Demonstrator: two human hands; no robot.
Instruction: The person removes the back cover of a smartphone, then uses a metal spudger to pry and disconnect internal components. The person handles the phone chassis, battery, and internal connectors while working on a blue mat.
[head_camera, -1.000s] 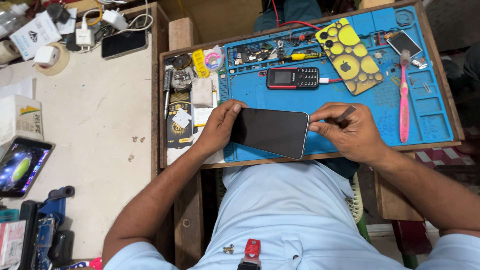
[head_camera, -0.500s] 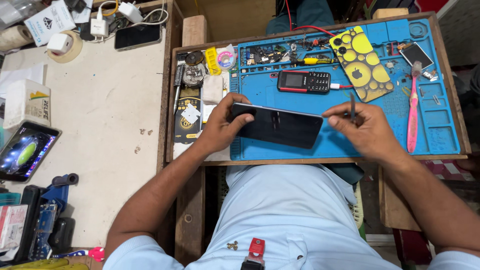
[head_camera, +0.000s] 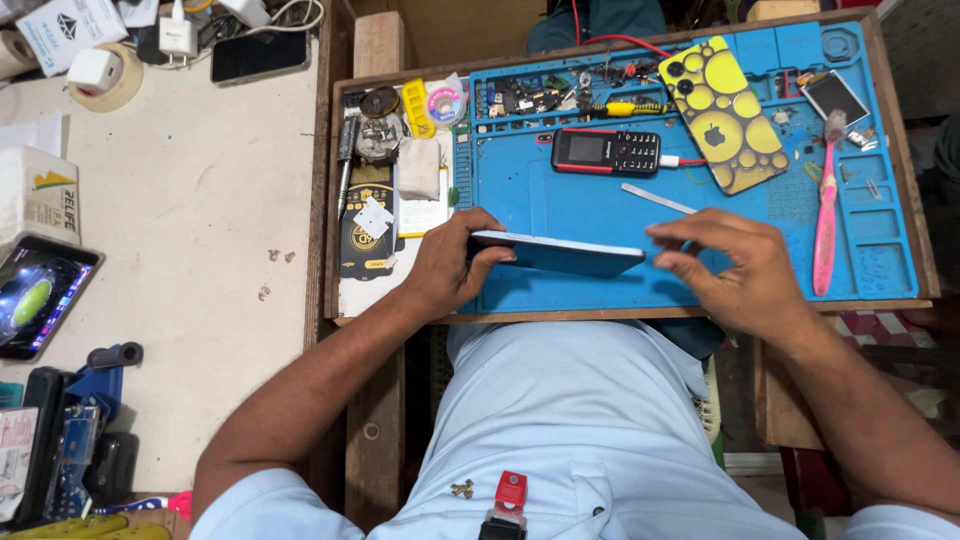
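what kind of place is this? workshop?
Most likely a phone repair bench. A blue repair mat in a wooden tray holds small parts, a red keypad phone on a cable and a yellow phone case. The left hand and right hand hold a smartphone edge-on.

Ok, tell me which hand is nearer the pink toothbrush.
Right. The right hand lies just left of the toothbrush, not touching it; the left hand grips the phone far across the mat.
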